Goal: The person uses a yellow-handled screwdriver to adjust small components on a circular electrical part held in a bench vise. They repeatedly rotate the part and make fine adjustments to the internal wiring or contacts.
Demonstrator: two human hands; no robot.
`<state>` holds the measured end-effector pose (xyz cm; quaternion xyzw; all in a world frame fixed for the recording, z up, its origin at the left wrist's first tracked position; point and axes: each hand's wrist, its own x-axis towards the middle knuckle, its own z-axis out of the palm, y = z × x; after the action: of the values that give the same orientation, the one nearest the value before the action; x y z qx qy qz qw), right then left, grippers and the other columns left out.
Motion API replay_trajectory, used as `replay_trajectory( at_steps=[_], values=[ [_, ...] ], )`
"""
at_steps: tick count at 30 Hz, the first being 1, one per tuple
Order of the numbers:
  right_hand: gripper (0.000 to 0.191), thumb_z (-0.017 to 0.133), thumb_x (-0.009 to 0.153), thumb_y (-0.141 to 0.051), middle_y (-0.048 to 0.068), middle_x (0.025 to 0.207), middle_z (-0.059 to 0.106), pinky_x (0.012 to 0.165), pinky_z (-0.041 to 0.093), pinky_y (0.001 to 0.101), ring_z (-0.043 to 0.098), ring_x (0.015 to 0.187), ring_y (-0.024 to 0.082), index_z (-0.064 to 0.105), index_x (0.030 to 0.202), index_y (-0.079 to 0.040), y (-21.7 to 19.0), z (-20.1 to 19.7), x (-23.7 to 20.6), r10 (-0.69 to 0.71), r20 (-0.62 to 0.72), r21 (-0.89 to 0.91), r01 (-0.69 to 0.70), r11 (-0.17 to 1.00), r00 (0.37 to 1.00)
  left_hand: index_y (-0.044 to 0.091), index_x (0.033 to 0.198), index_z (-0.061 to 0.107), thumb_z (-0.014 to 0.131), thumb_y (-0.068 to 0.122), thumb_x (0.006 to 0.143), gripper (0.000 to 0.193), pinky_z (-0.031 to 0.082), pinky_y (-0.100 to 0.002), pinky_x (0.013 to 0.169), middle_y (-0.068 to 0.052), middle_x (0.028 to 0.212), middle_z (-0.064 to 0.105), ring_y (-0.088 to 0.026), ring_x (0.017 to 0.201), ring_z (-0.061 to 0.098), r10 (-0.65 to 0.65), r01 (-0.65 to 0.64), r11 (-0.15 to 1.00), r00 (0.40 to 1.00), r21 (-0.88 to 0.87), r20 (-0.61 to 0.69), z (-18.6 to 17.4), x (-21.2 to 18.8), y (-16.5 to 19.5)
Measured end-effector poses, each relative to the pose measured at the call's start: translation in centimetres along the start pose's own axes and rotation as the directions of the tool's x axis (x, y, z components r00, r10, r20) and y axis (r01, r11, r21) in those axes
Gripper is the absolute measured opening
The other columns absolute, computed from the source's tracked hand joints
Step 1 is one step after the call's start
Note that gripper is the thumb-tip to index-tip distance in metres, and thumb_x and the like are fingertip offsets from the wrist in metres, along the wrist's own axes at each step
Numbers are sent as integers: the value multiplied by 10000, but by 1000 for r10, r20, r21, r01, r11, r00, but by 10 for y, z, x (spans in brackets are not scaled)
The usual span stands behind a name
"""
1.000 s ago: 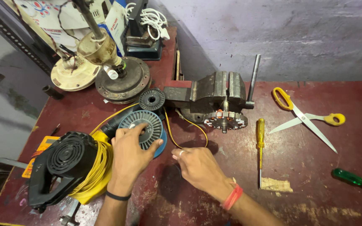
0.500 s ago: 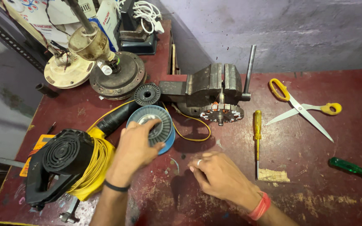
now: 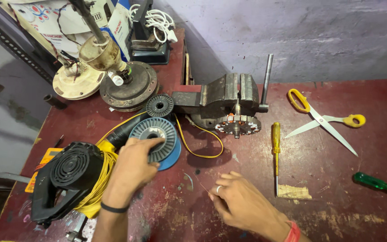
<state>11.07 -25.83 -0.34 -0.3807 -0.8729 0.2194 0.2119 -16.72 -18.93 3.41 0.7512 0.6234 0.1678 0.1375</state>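
Observation:
My left hand (image 3: 133, 168) rests on a round blue-grey wire spool (image 3: 156, 141), fingers curled over its near rim. My right hand (image 3: 242, 204) hovers low over the red table (image 3: 337, 197), fingers pinched on a thin strand of wire (image 3: 204, 189) that points toward the spool. A motor stator (image 3: 239, 124) with copper windings sits in front of a grey bench vise (image 3: 227, 96).
A black and yellow blower (image 3: 68, 177) with coiled yellow cord lies at left. A yellow screwdriver (image 3: 276, 150), yellow-handled scissors (image 3: 323, 118) and a green screwdriver (image 3: 377, 183) lie at right. Fan motor parts (image 3: 126, 87) and boxes crowd the back left.
My right hand has drawn back from the spool toward the near edge, pulling the thin wire. My left hand stays on the spool. The camera shifted slightly.

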Motion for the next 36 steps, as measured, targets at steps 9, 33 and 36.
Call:
replay_trajectory(
  at_steps=[9,33,36],
  values=[
    [207,670,879,-109,132,724,684,776,486,460,666,733,332,747,1057,-37,-3,5,-6,80,8,63,-80,995,997,176,1370,665,888,256,650,758,489,-404,974,-168,1191,680,-348,1119,616,-171,171,984,985,-53,11,-1,0,11],
    [122,754,884,-165,107,799,713,774,488,400,663,777,273,758,900,-45,-3,21,-18,19,-40,152,-12,988,999,161,1253,695,860,185,636,639,481,-413,995,-99,1157,715,-321,1111,612,-25,34,982,998,184,-50,-4,9,-12],
    [139,761,894,-185,109,792,728,750,486,412,664,764,280,762,922,-49,-2,21,-20,52,-27,155,-48,987,998,161,1262,686,883,160,607,685,465,-432,968,-125,1151,705,-347,1139,587,-78,77,987,997,141,-1,-10,14,-18]
  ],
)
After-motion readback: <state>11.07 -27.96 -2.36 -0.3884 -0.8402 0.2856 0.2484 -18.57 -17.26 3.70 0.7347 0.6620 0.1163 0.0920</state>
